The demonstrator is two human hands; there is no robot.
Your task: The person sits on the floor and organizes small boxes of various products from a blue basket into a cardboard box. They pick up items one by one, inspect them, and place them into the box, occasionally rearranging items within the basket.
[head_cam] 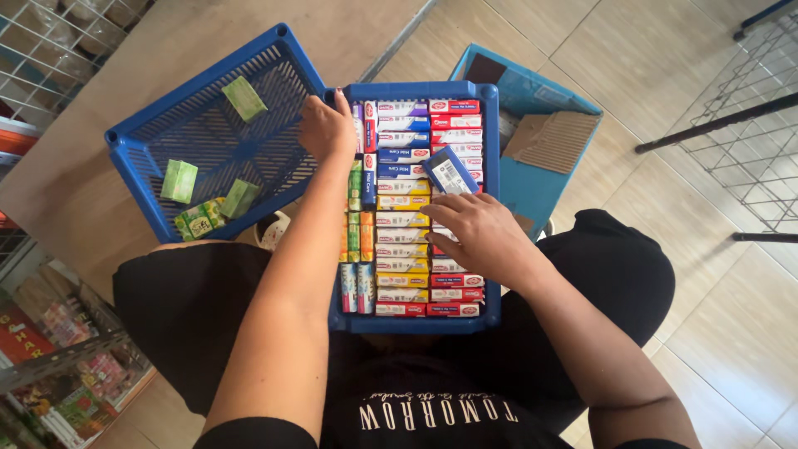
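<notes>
The deep blue plastic crate (490, 199) resting on the seated person's lap is nearly full — rows of small red, yellow, blue and white cardboard boxes (403, 204) lie flat in tight columns, with a narrow file of slim upright packs along its left wall. To the left of that crate, a second, shallower blue slotted basket (208, 125) sits tilted on the brown desk (75, 191) and holds only a few green soap-sized packets (179, 180), scattered apart from one another, so by my reckoning most of the sorting into the lap crate is done and only those loose green ones are left outside it. The left hand (326, 126) is at the far left corner of the crate, fingers curled down on the boxes there; whether it grips one I cannot tell. The right hand (480, 233) rests on the right-hand column, fingers bent and pinching a small dark-blue box with a white label (449, 173), which stands tilted above its neighbours — half lifted from the row. Behind the crate, a light-blue bin (532, 91) with cardboard scraps stands on the tiled floor.
</notes>
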